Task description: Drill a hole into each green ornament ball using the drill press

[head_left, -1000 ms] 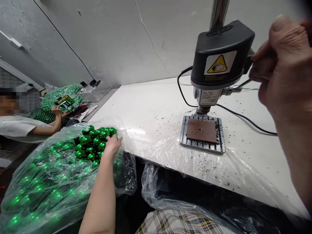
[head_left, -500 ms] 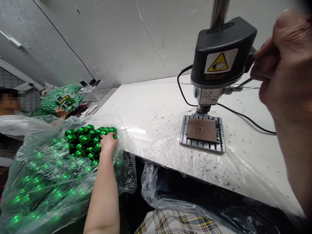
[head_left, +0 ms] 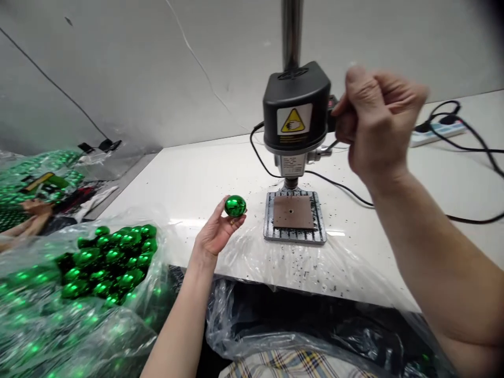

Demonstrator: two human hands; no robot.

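Between the thumb and fingers of my left hand [head_left: 216,233] is a shiny green bauble [head_left: 235,206], held over the white table to the left of the drill press [head_left: 297,94]. My right hand [head_left: 380,121] is closed around the drill press lever [head_left: 334,144]; the lever's end is hidden in the fist. Below the drill head lies a brown board [head_left: 293,215] with a small hole, resting on the slotted metal base [head_left: 268,226]. More green baubles [head_left: 114,254] fill an open clear plastic bag on the left.
Dark shavings are scattered on the white table [head_left: 189,163]. A clear plastic sheet [head_left: 252,257] drapes over the front edge. Behind my right arm are a power strip [head_left: 437,134] and black cables. At far left, another person's hands [head_left: 37,207] are beside a second bag of green baubles [head_left: 63,163].
My left hand has come out of the bag with one bauble and moved right, towards the drill press. My right hand stays on the lever. The view has turned to the right.
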